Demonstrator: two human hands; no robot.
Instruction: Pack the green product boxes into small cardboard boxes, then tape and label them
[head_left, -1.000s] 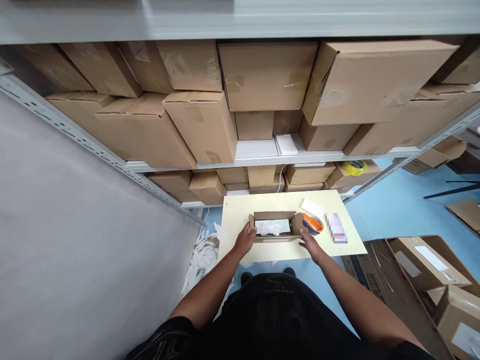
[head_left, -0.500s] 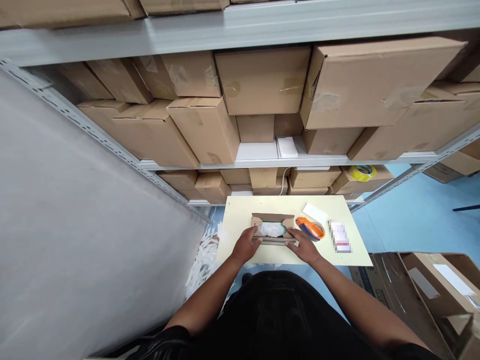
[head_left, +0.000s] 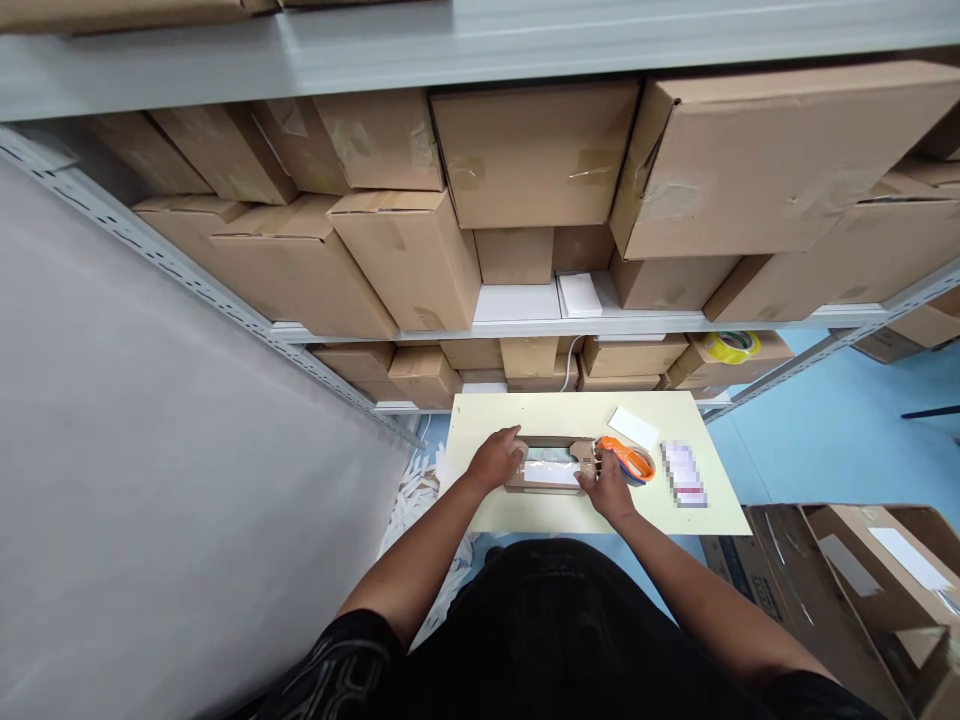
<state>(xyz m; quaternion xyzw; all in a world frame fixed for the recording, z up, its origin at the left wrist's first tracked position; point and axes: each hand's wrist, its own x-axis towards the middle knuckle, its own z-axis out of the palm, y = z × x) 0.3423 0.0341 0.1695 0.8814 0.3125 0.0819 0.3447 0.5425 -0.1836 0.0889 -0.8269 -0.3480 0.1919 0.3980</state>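
Observation:
A small cardboard box [head_left: 516,484] sits on the pale yellow tabletop, partly open, its front flap with a white label [head_left: 551,472] folded partway over the opening. Pale, whitish contents show through the gap behind it. My left hand [head_left: 495,460] grips the left end of the box, fingers over the far corner. At the other end, my right hand [head_left: 609,492] holds the flap and side with thumb and fingers. Just beyond it lies an orange and blue tape dispenser [head_left: 628,458].
On the tabletop [head_left: 480,515] also lie a white card [head_left: 634,427] and a pixelated item [head_left: 683,473]. Shelves packed with cartons [head_left: 532,155] rise ahead, with a yellow tape roll [head_left: 732,347] lower right. A large open carton [head_left: 795,590] holds boxes at right; paper scraps [head_left: 409,490] litter the floor left.
The right-end flap went from outward to folded in. The labelled front flap then came up and over the opening, hiding most of the contents. Both hands stayed at the box's ends.

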